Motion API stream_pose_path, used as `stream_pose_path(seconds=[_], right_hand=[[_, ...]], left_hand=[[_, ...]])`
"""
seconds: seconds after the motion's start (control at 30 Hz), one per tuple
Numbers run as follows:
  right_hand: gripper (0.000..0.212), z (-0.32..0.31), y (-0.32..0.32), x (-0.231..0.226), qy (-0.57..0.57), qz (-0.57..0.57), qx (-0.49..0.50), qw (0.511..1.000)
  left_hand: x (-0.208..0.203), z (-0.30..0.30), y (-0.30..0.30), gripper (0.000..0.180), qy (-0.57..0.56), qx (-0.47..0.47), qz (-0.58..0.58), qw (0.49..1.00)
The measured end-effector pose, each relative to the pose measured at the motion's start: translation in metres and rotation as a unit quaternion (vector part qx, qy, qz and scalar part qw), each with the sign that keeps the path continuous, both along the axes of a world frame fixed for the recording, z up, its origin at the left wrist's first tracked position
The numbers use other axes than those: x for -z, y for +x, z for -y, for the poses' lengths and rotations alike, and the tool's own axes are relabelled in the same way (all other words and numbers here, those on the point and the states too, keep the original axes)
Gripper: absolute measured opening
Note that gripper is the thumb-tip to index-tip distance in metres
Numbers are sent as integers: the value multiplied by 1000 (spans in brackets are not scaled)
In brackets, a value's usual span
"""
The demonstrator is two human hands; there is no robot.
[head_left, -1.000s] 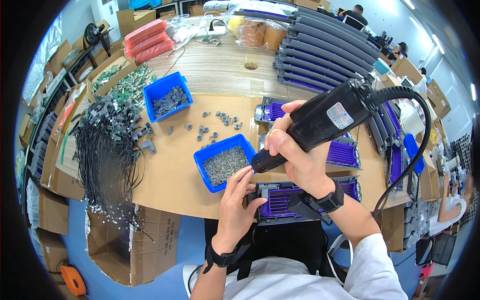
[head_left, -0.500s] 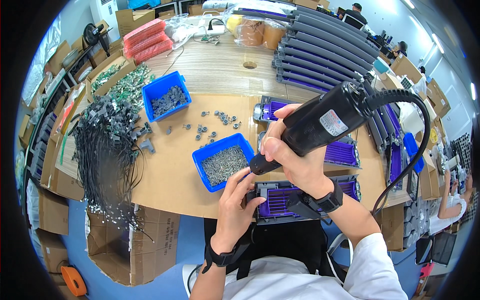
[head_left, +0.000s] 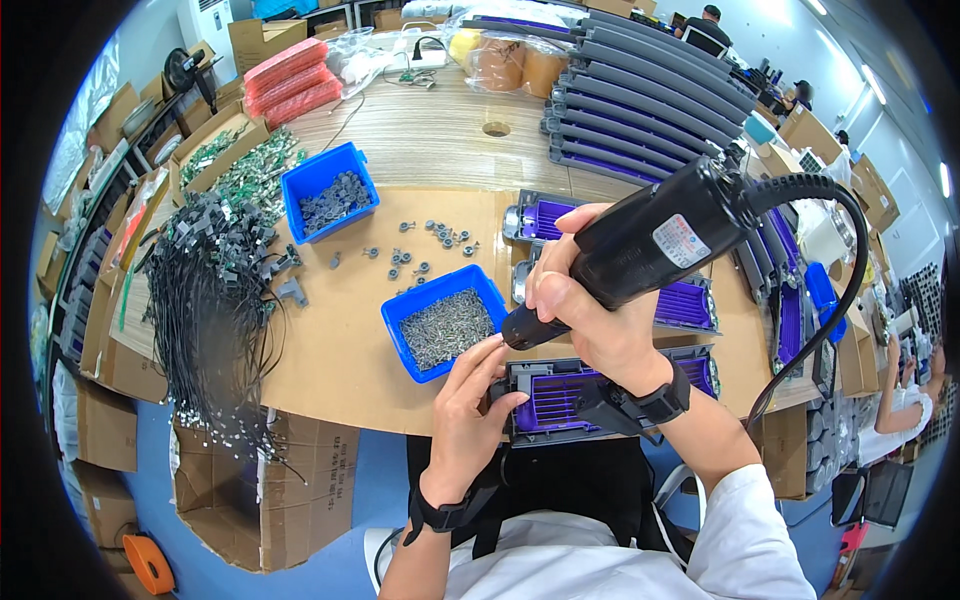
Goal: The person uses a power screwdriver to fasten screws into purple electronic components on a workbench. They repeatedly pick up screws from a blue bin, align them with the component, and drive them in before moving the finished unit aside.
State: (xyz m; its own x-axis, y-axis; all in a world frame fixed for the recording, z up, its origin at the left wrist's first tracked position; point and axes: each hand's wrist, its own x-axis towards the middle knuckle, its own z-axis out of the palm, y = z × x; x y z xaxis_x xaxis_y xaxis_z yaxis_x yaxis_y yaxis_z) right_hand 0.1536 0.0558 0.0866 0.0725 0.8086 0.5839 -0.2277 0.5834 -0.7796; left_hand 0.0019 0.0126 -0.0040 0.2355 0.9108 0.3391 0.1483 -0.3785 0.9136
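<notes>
My right hand [head_left: 590, 300] wraps round a black electric screwdriver [head_left: 655, 240], tilted with its nose down to the left. The nose ends beside the fingertips of my left hand [head_left: 468, 400], above the left end of a grey and purple slatted housing [head_left: 560, 402]. My left thumb presses on that end of the housing while the fingers curve along its far corner. The driver's bit and whatever it touches are hidden. Close by on the left stands a blue bin of small screws [head_left: 391, 335]. Behind the driver lie more slatted housings [head_left: 685, 305].
Another blue bin [head_left: 300, 225] holds grey round parts, with several loose ones [head_left: 440, 235] on the cardboard sheet [head_left: 330, 340]. Black cables [head_left: 205, 310] heap at the left. Long grey panels [head_left: 650, 100] are stacked at the back right. The driver's cord [head_left: 850, 290] loops down the right side.
The screwdriver's body has swung slightly to the right, and my right hand with it. My left hand stays at the housing's left end. The whole view has shifted very slightly.
</notes>
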Motion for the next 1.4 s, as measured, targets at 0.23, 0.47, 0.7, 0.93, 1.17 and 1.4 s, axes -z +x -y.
stream_pose_path(seconds=[0.23, 0.47, 0.7, 0.93, 1.17, 1.4], right_hand=[[43, 2, 2, -4, -10, 20, 8, 1000], [39, 4, 1, -5, 15, -32, -13, 999], [46, 8, -1, -8, -24, 32, 8, 999], [44, 5, 1, -5, -6, 19, 13, 1000], [40, 4, 0, -3, 9, -31, -12, 999], [46, 7, -2, -4, -28, 34, 17, 999]], left_hand=[[2, -1, 0, 61, 7, 4, -6, 1000], [4, -1, 0, 62, 9, 1, -3, 1000], [6, -1, 0, 61, 9, 0, -1, 1000], [1, -1, 0, 60, 9, 2, -10, 1000], [1, 0, 0, 59, -2, 3, 11, 1000], [2, 0, 0, 58, -1, 6, 3, 1000]])
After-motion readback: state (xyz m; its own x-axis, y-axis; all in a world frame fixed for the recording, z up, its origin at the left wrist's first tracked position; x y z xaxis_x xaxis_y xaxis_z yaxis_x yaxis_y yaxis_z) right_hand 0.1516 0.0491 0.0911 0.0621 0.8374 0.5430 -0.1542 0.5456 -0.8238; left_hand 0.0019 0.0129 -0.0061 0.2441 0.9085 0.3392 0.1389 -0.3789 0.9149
